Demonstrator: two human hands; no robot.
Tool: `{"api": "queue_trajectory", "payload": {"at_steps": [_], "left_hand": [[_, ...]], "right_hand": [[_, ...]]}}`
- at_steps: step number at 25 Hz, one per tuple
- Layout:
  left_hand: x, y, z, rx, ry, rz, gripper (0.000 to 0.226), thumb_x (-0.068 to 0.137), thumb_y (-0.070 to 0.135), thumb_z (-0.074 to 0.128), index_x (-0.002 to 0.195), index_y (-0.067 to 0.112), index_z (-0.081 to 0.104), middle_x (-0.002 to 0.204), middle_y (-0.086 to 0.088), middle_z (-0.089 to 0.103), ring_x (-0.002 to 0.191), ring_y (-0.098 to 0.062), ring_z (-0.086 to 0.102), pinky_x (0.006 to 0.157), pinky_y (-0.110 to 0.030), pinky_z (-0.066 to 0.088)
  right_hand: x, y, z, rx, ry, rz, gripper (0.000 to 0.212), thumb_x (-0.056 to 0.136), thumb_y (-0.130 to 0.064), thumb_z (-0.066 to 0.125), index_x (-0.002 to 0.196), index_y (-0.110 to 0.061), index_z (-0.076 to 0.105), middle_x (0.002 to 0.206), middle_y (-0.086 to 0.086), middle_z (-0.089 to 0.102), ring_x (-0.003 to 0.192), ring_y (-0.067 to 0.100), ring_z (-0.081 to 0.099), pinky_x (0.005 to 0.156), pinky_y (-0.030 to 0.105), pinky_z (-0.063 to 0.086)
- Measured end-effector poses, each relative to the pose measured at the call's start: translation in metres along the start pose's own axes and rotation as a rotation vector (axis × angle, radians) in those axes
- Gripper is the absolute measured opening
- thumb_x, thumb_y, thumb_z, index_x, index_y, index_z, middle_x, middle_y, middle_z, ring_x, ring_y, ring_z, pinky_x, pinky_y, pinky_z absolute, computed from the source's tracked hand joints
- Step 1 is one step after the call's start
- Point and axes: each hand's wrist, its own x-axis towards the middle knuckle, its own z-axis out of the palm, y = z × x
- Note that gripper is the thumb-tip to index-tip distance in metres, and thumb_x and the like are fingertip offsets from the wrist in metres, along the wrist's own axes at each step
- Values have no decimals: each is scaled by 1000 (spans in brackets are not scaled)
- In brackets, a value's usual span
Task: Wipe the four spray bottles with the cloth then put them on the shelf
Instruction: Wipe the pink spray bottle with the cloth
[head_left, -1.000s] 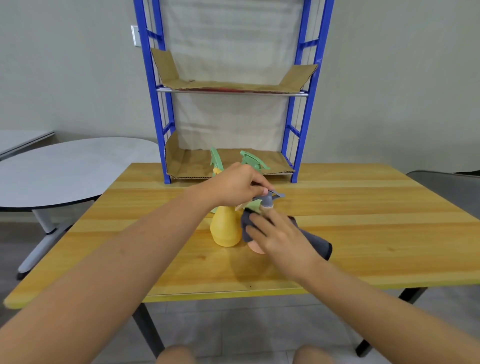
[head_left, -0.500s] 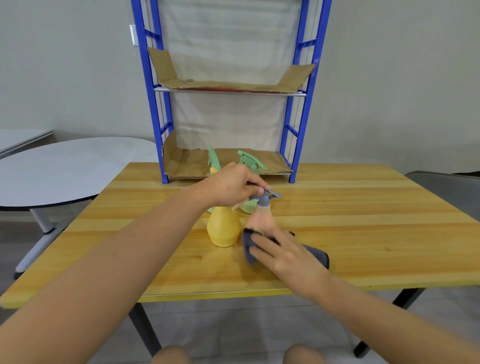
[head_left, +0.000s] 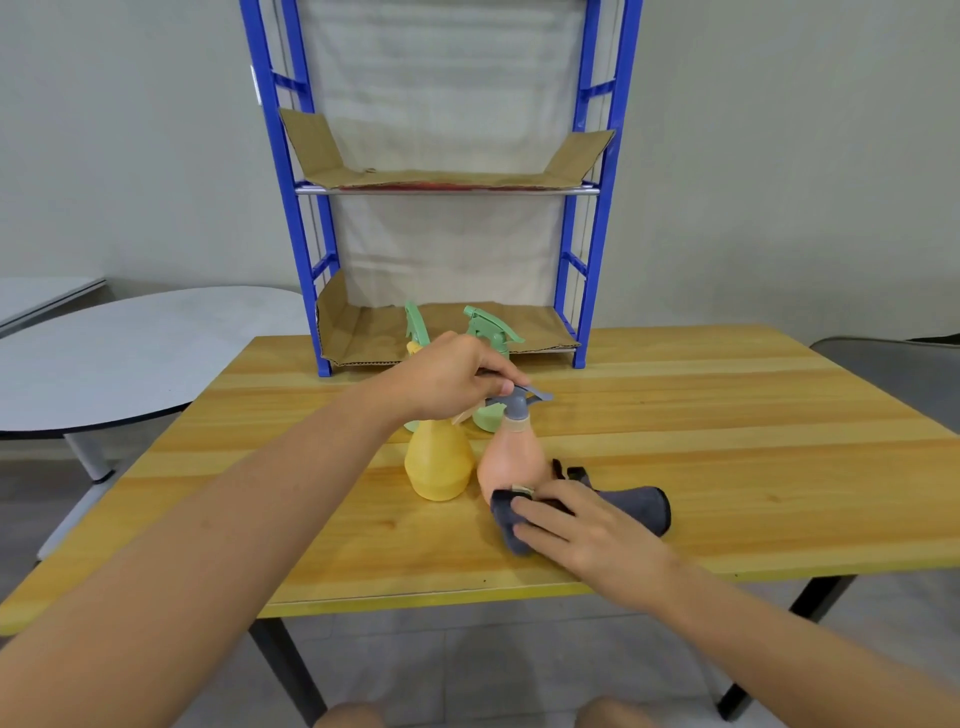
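A peach spray bottle with a grey trigger head stands upright on the wooden table. My left hand grips its grey head from above. My right hand presses a dark grey cloth against the base of the peach bottle. Touching its left side is a yellow bottle with a green head. A green bottle stands behind, partly hidden by my left hand. A further green trigger head shows behind my wrist.
A blue metal shelf stands at the table's far edge, with cardboard liners on its lower level and upper level. A round grey table stands to the left. A grey chair is at the right.
My right hand with the cloth has slid down the peach bottle from its neck to its base. My left hand has kept its hold on the grey head.
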Motion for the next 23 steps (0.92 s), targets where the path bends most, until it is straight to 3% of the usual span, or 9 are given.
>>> {"api": "queue_trajectory", "payload": {"at_steps": [5,7,11,16,18,21,23], "left_hand": [[-1,1,-1,8,-10,22,24,99,22,63,117,31,75,104,17,69,97,2,62,81,-13,44],[0,1,-2,9,-19,26,23,99,21,63,117,30,75,102,18,69,96,3,62,77,-10,42],[2,0,-3,34,-35,34,22,99,19,63,115,30,75,98,19,68,91,7,60,69,-7,39],[3,1,-5,33,-42,51,23,98,18,64,112,32,76,98,21,69,93,8,61,70,-1,40],[4,1,-4,26,-45,45,23,98,18,64,111,32,77,99,20,69,96,5,62,73,-4,41],[4,1,-3,17,-46,34,22,98,18,64,111,32,76,101,18,71,98,1,63,77,-12,45],[3,2,-2,8,-45,30,22,98,18,64,111,31,76,102,17,71,97,1,63,79,-14,46]], "right_hand": [[24,34,-8,108,214,314,21,91,-2,67,112,-2,70,127,14,62,106,35,57,94,40,48],[13,30,0,97,202,288,18,93,-3,64,109,-3,69,125,14,62,105,34,56,92,38,48],[-19,13,3,101,-43,91,27,85,-2,70,111,-9,65,125,9,59,105,30,52,87,39,50],[10,42,-13,145,156,350,22,85,1,70,107,-3,70,122,13,63,104,34,56,90,37,50],[-1,33,-6,158,114,307,24,82,-1,73,105,-7,71,121,9,64,103,31,56,88,38,51],[-25,7,-2,205,-74,210,29,78,0,75,104,-12,72,116,4,66,104,26,57,85,41,55],[-18,14,-9,204,-44,218,23,80,0,73,102,-10,72,114,5,67,101,27,61,84,40,55]]}}
